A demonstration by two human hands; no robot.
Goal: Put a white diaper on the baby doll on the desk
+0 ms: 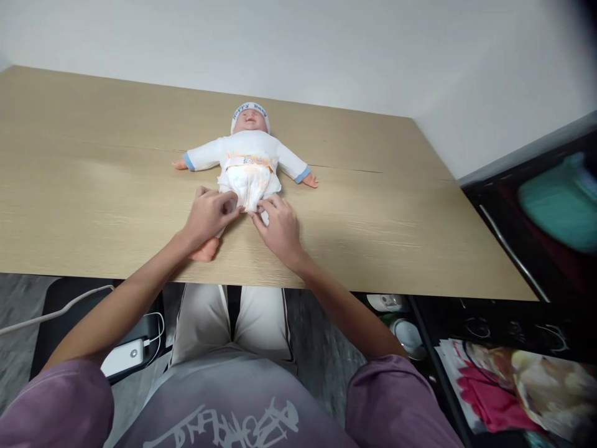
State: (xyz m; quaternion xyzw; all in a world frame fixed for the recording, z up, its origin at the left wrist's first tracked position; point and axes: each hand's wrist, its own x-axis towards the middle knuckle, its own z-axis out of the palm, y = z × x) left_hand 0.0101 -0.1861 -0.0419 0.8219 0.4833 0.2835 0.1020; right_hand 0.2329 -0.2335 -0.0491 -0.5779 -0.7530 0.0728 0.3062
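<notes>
A baby doll (249, 143) lies on its back on the wooden table, arms spread, in a white top with blue cuffs and a lettered cap. Around its hips is a white diaper (247, 182) with an orange-patterned waistband. My left hand (212, 214) pinches the diaper's edge by the leg on the left. On the other side, my right hand (278, 225) pinches the edge near the crotch. One bare doll foot (206, 250) shows below my left wrist; the other foot is hidden behind my right hand.
The tabletop (373, 224) runs up to a pale wall. Below its left front edge, a white power bank (124, 358) with a cable rests on a black seat. At right stand a dark shelf with a teal item (559, 202) and an open drawer holding bags and pink cloth (489, 398).
</notes>
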